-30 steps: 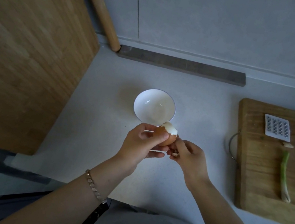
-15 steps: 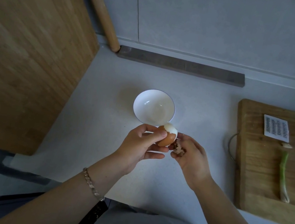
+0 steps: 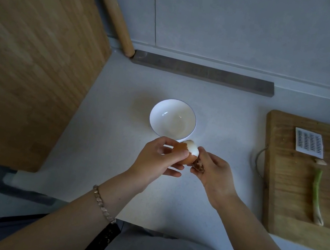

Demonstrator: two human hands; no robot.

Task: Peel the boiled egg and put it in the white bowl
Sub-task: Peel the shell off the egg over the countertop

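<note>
My left hand (image 3: pixel 159 159) grips a boiled egg (image 3: pixel 187 153) just in front of the white bowl (image 3: pixel 173 118). The egg's top is bare and white, while brown shell still covers its lower part. My right hand (image 3: pixel 213 173) sits against the egg's right side, fingers pinched on brown shell pieces (image 3: pixel 198 165). The bowl stands on the pale counter with nothing in it.
A wooden chopping board (image 3: pixel 280 189) lies at the right with a green onion (image 3: pixel 317 193) and a small white grater (image 3: pixel 309 142) on it. A large wooden panel (image 3: pixel 30 46) fills the left. A wooden rolling pin (image 3: pixel 112 7) leans in the back corner beside a grey strip (image 3: pixel 204 73).
My right hand has pulled shell pieces off the egg's right side and now holds them in its fingers. More white shows on the egg. Both hands rose slightly toward the bowl.
</note>
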